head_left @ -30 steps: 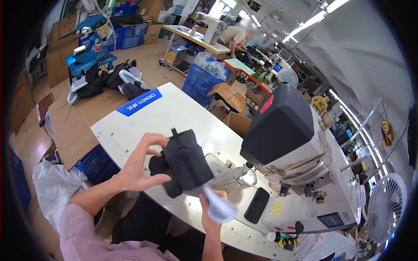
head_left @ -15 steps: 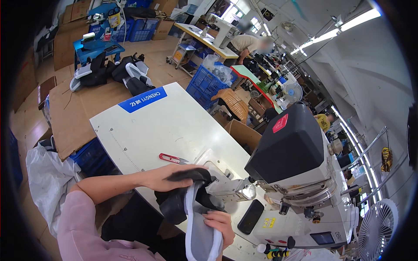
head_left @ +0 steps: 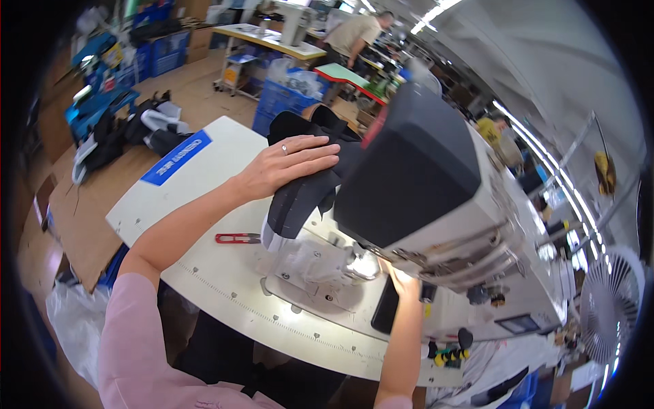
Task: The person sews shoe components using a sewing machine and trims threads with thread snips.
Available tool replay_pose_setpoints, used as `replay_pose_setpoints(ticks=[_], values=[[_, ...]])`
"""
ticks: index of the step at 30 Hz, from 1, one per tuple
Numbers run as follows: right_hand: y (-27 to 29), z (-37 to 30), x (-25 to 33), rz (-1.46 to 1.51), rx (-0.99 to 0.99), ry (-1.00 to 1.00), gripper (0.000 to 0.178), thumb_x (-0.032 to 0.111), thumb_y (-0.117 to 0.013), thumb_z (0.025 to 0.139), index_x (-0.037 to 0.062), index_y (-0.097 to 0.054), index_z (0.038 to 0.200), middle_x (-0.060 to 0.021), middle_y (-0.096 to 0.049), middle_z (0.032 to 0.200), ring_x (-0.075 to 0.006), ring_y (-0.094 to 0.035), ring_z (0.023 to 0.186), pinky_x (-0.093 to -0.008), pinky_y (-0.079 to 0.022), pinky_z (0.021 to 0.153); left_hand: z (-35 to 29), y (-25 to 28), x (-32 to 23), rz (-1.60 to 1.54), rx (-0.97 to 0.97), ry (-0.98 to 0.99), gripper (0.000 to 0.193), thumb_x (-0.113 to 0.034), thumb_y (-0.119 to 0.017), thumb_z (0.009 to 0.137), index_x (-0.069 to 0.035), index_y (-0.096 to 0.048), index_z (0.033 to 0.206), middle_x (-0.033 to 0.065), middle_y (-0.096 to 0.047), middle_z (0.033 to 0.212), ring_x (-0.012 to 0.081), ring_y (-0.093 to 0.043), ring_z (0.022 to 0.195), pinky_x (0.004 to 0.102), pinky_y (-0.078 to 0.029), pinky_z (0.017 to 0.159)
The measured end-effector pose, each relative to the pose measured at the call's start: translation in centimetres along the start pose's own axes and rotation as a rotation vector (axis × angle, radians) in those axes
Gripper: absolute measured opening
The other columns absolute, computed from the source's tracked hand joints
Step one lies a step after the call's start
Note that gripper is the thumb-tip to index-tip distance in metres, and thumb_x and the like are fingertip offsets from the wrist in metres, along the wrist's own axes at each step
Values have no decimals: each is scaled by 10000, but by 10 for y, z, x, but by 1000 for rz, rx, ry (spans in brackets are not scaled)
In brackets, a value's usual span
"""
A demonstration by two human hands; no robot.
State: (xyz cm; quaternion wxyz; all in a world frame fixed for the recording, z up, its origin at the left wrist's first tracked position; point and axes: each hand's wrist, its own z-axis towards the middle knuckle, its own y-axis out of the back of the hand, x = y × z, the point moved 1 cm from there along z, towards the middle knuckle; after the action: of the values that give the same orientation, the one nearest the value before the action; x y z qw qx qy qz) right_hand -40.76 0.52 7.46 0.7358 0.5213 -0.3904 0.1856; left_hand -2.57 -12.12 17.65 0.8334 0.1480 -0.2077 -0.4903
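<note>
A black shoe upper (head_left: 296, 204) with a white edge is beside the sewing machine (head_left: 409, 170), on the far side of its metal work arm (head_left: 306, 262). My left hand (head_left: 293, 163) holds it from above, its fingers laid over the black material; the thumb is hidden. Part of the upper disappears behind the machine's black head cover. My right hand (head_left: 403, 281) reaches in under the machine head near the bright lamp (head_left: 364, 264). Its fingers are mostly covered by the machine.
Red thread snips (head_left: 237, 238) lie on the white table (head_left: 204, 211) left of the metal arm. A black phone (head_left: 386, 307) rests beside my right forearm. More black and white shoe pieces (head_left: 146, 129) lie on cardboard at the left. A person (head_left: 351, 34) bends over a far bench.
Both hands have left the near table edge. The left has carried the shoe upper up beyond the metal arm; the right has moved under the machine head. The view has shifted too.
</note>
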Motion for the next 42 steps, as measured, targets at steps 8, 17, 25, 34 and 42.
replay_pose_setpoints(ticks=[8, 17, 25, 34, 42], values=[[-22, 6, -23, -72, 15, -87, 245, 140, -484, 988, -45, -632, 1052, -151, -653, 995, -239, -615, 903, -352, -480, 841, -16, -81, 12, -268, 163, 69, 430, -150, -692, 812, -55, -619, 1226, 114, -597, 1287, 291, -572, 1175, 377, -491, 982], [6, -55, 63, -90, 2, -73, 273, 164, -454, 983, -34, -631, 1048, -209, -629, 1050, -317, -604, 960, -405, -460, 867, -26, -40, -85, -115, 95, -214, 340, -65, -705, 805, -24, -661, 1140, 102, -682, 1085, 222, -657, 928, 351, -548, 787], [-52, -98, 77, 331, -485, 17, 145, 67, -632, 920, -48, -617, 833, -77, -655, 812, -155, -573, 736, -323, -459, 713, -38, -57, -118, -283, 71, -153, 311, -44, -628, 793, 45, -615, 1091, 168, -636, 1101, 268, -643, 899, 352, -568, 723], [-47, -104, 73, 312, -391, 142, 188, 52, -663, 860, -5, -530, 740, -33, -569, 647, -112, -487, 578, -280, -420, 601, -33, -55, -114, -298, -78, -44, 285, -85, -644, 776, -28, -655, 1055, 119, -664, 996, 215, -631, 772, 299, -513, 616], [-8, -96, 97, -162, 82, -356, 368, 348, -499, 1006, 19, -656, 1057, -135, -685, 916, -232, -614, 811, -322, -449, 772, -25, -48, -97, -242, -33, -128, 261, -73, -662, 758, -32, -678, 1015, 123, -667, 1028, 261, -659, 930, 374, -533, 813]])
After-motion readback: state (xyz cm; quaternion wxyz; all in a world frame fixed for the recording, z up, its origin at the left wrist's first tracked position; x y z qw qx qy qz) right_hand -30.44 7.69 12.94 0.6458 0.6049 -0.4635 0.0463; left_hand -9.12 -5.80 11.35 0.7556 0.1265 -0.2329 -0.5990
